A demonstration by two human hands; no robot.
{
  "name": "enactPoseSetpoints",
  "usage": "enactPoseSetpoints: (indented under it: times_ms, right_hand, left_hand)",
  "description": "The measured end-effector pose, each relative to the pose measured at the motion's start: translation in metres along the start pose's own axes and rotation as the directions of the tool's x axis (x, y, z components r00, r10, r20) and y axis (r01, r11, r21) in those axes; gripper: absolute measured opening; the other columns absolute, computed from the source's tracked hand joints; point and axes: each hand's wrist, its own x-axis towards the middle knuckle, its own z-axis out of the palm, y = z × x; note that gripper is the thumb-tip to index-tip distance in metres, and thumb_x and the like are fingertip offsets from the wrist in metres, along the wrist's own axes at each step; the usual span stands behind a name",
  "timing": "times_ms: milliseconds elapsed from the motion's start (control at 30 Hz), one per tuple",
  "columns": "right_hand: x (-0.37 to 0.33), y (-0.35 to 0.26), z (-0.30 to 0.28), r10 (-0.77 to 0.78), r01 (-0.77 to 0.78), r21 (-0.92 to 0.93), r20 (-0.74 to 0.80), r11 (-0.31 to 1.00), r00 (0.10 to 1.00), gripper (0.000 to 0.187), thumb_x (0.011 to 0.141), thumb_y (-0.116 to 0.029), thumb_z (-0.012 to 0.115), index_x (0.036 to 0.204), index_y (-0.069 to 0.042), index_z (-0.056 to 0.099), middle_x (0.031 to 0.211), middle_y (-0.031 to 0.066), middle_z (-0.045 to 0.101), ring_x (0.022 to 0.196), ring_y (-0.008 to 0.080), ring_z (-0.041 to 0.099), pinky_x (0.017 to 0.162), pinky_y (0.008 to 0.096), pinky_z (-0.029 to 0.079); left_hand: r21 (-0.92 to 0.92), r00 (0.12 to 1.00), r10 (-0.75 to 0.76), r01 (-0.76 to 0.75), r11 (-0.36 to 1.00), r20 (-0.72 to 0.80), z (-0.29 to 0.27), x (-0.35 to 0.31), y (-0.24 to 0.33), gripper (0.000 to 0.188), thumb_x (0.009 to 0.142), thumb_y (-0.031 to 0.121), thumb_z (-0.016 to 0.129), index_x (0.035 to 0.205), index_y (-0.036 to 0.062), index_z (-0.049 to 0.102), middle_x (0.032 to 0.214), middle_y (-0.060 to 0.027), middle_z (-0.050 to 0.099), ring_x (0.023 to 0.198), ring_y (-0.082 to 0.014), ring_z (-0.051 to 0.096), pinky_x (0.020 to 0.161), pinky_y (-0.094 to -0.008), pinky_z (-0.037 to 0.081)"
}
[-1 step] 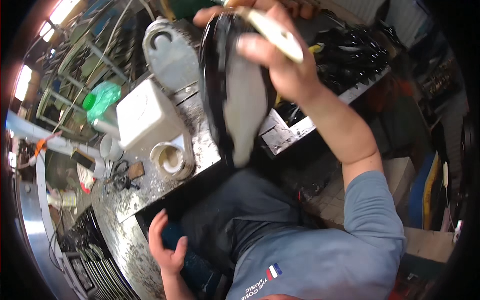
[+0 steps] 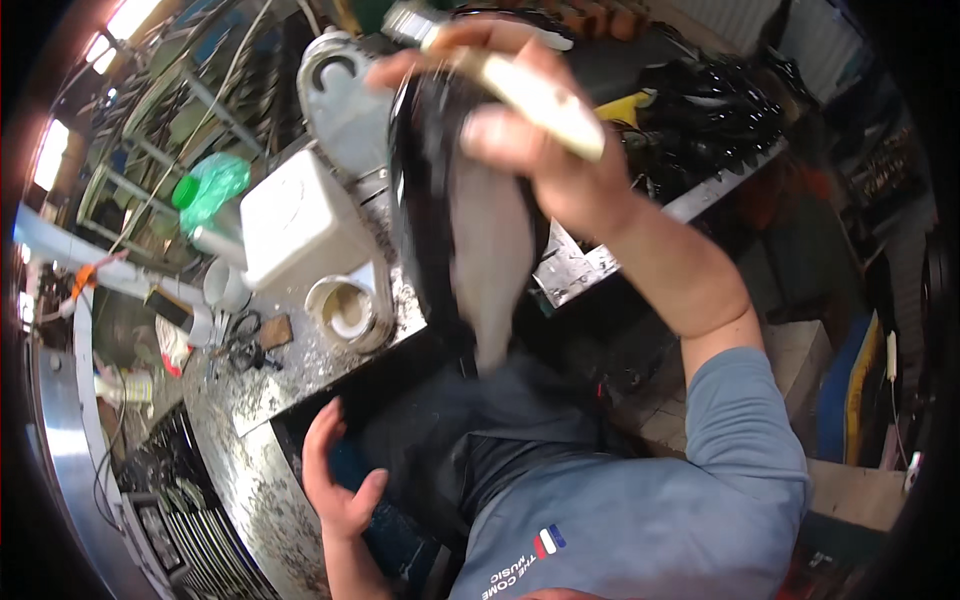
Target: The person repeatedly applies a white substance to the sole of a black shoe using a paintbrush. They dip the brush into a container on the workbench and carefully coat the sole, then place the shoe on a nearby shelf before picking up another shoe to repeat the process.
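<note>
My right hand [image 2: 560,160] is raised over the bench, closed on a glossy black shoe upper [image 2: 415,220]. The upper's long grey underside [image 2: 490,240] faces me, its narrow end hanging above my lap. The same hand holds a brush [image 2: 530,92] with a pale handle, crosswise over the fingers; its metal band points to the far left. Motion blurs the hand and the upper. Near the bench edge, my left hand [image 2: 345,490] is open, thumb and fingers apart, holding nothing. A pot with whitish paste [image 2: 348,312] stands on the bench, left of the upper.
A white square jug [image 2: 300,220] stands behind the pot, next to a grey metal machine part [image 2: 345,100]. Green plastic bottle [image 2: 215,190], cup [image 2: 226,288] and scissors [image 2: 245,335] are at the left. Shiny black pieces [image 2: 710,120] are heaped at the far right.
My right hand has come down and slightly nearer with the shoe upper and brush. More of the brush's metal band shows. The left hand has shifted slightly right, still open.
</note>
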Motion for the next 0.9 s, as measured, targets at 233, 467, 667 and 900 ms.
enactPoseSetpoints:
  times_ms: [233,467,667,900]
  right_hand:
    - [-0.069,-0.046,0.166,0.24,-0.526,0.718,0.47,0.456,0.849,0.063,0.096,-0.008,0.058,0.15,-0.002,0.027,0.151,0.023,0.05,0.149,0.0277,0.04,0.124,0.0436,0.024]
    - [-0.076,-0.012,0.161,0.502,-0.615,0.143,0.452,0.775,0.738,0.042,0.097,-0.013,0.072,0.136,-0.005,0.056,0.121,0.0086,0.069,0.103,0.0172,0.07,0.092,0.0314,0.056]
    - [-0.044,0.01,0.135,0.353,-0.2,-0.481,0.253,0.854,0.901,0.024,0.093,-0.038,0.076,0.092,-0.013,0.076,0.08,0.0089,0.074,0.074,0.0303,0.072,0.065,0.0388,0.056]
    - [-0.045,0.048,0.134,0.333,0.024,-0.659,0.411,0.752,0.848,0.016,0.087,-0.023,0.078,0.094,-0.009,0.075,0.084,0.0101,0.073,0.078,0.0306,0.071,0.069,0.0384,0.057]
  left_hand:
    - [-0.699,0.752,0.132,0.513,0.499,0.646,0.02,0.007,-0.012,0.116,0.054,0.004,0.099,0.152,-0.0058,0.04,0.15,-0.0199,0.053,0.139,-0.0327,0.051,0.115,-0.0471,0.042]
    - [-0.833,0.874,-0.061,0.478,0.279,0.482,0.032,-0.112,-0.064,0.111,0.052,-0.004,0.096,0.15,-0.0057,0.044,0.143,-0.0202,0.059,0.134,-0.0346,0.056,0.113,-0.0483,0.044]
    - [-0.948,0.93,-0.261,0.296,0.116,0.258,0.035,-0.16,-0.052,0.116,0.049,-0.005,0.092,0.153,-0.0014,0.041,0.154,-0.026,0.047,0.139,-0.0475,0.049,0.113,-0.0621,0.044]
    - [-0.916,0.938,-0.3,0.266,0.3,0.174,0.033,-0.186,-0.066,0.108,0.056,0.0,0.09,0.153,0.0027,0.042,0.147,-0.0253,0.053,0.14,-0.0458,0.048,0.116,-0.0615,0.04]
